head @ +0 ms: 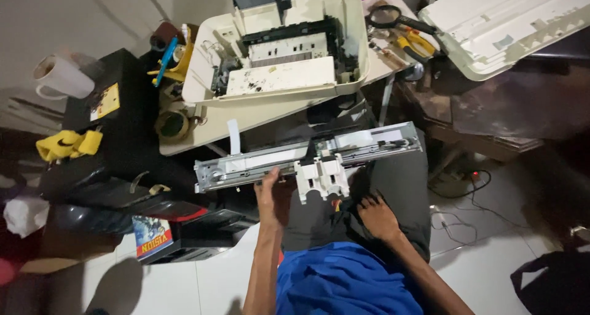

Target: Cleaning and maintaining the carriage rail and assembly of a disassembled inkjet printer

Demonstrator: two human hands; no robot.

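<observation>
Holding the long metal carriage rail point(307, 156) across our lap, we clamp our left hand point(270, 195) on its lower edge, steadying it level. Our right hand point(376, 216), at four o'clock, rests open on the thigh. The opened printer body point(279, 51) sits at twelve o'clock.

An opened cream plastic printer body point(276, 51) rests on a pale table point(246, 115), with a black-rimmed magnifying glass point(386, 15) and yellow-handled pliers point(413, 44) just beside it. A white paper roll point(58, 75) and yellow cloth point(67, 144) lie on a black box point(123, 106). A cream scanner lid point(510, 20) sits at upper right
</observation>
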